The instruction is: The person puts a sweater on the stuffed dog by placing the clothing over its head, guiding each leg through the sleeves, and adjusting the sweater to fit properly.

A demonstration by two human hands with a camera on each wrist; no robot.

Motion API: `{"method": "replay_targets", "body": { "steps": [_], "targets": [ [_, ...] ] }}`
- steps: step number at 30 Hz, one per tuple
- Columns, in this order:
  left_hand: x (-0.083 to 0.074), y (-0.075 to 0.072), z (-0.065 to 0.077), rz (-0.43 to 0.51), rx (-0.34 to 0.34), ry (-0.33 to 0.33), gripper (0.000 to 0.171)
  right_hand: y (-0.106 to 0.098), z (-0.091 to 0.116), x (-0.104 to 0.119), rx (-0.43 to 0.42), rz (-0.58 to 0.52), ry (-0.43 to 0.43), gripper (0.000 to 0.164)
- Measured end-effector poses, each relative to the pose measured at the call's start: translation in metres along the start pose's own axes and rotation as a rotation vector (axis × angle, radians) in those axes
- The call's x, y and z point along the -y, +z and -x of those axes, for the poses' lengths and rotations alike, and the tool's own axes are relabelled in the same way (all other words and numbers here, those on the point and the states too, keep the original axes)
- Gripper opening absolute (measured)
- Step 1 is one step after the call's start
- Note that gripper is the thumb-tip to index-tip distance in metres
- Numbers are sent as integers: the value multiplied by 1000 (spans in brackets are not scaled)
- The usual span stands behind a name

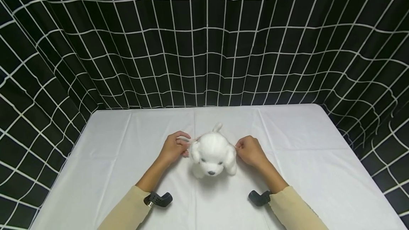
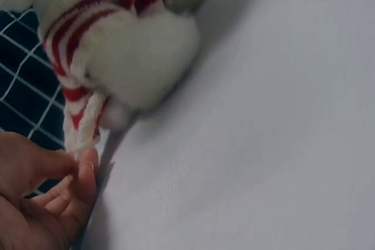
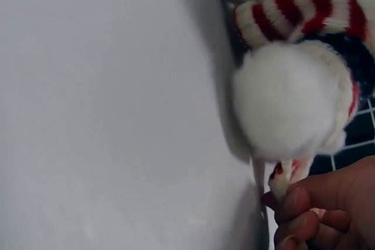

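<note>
A white plush dog (image 1: pixel 213 148) stands upright on the table in the head view, its face toward me and its tail up behind. Both wrist views show a red-and-white striped knit sweater (image 2: pixel 65 57) on its body; from the head most of the garment is hidden behind the dog's head and ears. At the dog's side on the left, my left hand (image 1: pixel 173 147) pinches a stretched-out edge of the sweater between thumb and fingertips. My right hand (image 1: pixel 251 151) pinches the sweater's edge on the opposite side, and a dark blue patch (image 3: pixel 345 57) shows on the knit there.
A white cloth (image 1: pixel 153 127) with fold creases covers the table. Black curtains (image 1: pixel 204 45) with a white grid hang behind the table and along both sides. Dark camera mounts (image 1: pixel 161 199) sit at both wrists, close over the cloth.
</note>
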State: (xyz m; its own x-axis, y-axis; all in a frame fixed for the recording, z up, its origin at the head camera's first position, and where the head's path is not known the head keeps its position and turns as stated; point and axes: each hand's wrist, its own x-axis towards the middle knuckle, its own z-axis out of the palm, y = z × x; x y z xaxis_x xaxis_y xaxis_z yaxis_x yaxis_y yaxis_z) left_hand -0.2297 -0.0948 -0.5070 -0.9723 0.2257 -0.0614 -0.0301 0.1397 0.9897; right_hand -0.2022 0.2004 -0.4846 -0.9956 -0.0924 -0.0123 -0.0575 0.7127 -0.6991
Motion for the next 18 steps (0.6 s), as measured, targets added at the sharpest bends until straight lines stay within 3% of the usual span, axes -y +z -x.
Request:
{"method": "replay_targets", "body": {
  "steps": [2,5,9,11,14,18],
  "targets": [
    [1,-3,1,-22,-14,8,24,-1,0,0,-18,36,-13,16],
    [2,0,5,-136,-23,65,23,-2,2,-2,-4,55,-36,12],
    [0,11,11,-283,-12,247,39,-5,9,1,-23,49,-93,13],
    [-5,14,16,-298,39,359,46,-9,11,6,-58,0,-152,13],
    [-12,16,21,-276,171,506,54,-15,9,18,-63,-136,-260,11],
    [-15,20,27,-235,286,568,70,-20,1,33,60,-260,-378,16]
  ]
}}
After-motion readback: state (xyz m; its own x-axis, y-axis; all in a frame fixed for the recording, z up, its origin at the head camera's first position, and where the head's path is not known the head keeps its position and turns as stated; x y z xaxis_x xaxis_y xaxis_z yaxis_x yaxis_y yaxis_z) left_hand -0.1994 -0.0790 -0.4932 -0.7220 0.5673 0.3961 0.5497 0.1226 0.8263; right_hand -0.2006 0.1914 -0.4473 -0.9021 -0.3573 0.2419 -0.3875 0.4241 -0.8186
